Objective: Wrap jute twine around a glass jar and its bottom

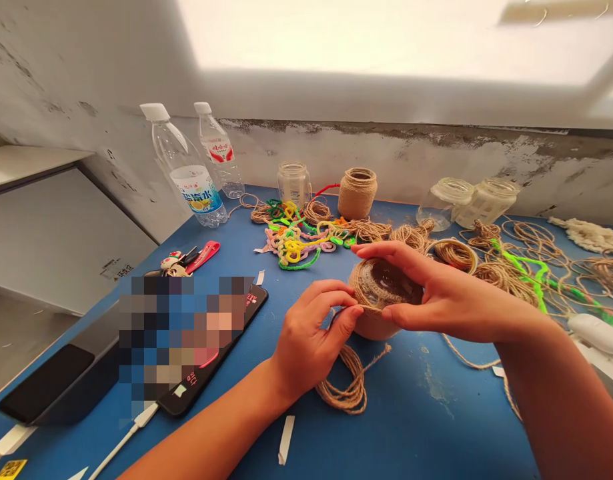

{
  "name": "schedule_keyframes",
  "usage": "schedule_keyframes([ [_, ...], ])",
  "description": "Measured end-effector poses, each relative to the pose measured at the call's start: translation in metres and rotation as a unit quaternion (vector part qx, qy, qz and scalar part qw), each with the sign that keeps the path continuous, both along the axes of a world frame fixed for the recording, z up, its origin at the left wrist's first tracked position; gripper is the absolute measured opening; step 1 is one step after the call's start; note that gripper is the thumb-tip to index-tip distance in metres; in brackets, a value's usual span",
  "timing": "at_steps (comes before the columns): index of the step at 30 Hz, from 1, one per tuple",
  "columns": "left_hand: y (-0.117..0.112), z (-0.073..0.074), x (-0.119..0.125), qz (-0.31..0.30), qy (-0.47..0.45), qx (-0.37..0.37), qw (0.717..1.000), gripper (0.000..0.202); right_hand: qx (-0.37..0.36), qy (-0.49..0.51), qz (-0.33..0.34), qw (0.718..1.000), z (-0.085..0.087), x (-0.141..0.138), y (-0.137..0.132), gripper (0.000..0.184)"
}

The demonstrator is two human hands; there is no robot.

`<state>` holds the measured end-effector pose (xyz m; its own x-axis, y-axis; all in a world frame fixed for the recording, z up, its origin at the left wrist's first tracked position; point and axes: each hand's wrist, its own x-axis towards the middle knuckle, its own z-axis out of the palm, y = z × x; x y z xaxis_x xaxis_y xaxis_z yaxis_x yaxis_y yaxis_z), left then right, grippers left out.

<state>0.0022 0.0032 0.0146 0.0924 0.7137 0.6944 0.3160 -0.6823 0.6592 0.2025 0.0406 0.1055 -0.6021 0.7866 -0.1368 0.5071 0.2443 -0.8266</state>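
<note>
A glass jar [381, 283] wrapped in brown twine stands on the blue table [416, 413], its open mouth facing up. My right hand [426, 287] curves over the jar from the right, fingers across the far rim and thumb on the near side. At the jar's left edge, my left hand [321, 327] pinches a strand of twine [371, 308] near the neck between thumb and forefinger. Just below the left hand lies a loose coil of twine [349, 393] with a frayed end sticking out. The hands cover part of the jar's sides.
Behind are a twine-wrapped jar [357, 193], bare glass jars [489, 200], coloured pipe cleaners [296, 243] and several twine bundles [411, 237]. Two plastic bottles [196, 187] stand at the back left. A phone [173, 400] with a charging cable [119, 447] and keys [186, 260] lie left.
</note>
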Motion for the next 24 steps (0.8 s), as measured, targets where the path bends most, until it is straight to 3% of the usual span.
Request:
schedule_keyframes([
  [9, 0.0, 0.0, -0.001, 0.0, 0.005, 0.003, 1.0, 0.003, 0.128, -0.143, -0.054, 0.98, 0.004, -0.004, -0.004, 0.066],
  [17, 0.0, 0.002, -0.002, -0.01, -0.006, 0.007, 1.0, 0.003, 0.108, -0.162, -0.081, 0.978, 0.01, -0.002, -0.01, 0.071],
  [24, 0.0, 0.003, -0.002, -0.022, -0.009, 0.019, 1.0, 0.004, 0.043, -0.138, -0.105, 0.984, 0.011, -0.01, -0.01, 0.067],
])
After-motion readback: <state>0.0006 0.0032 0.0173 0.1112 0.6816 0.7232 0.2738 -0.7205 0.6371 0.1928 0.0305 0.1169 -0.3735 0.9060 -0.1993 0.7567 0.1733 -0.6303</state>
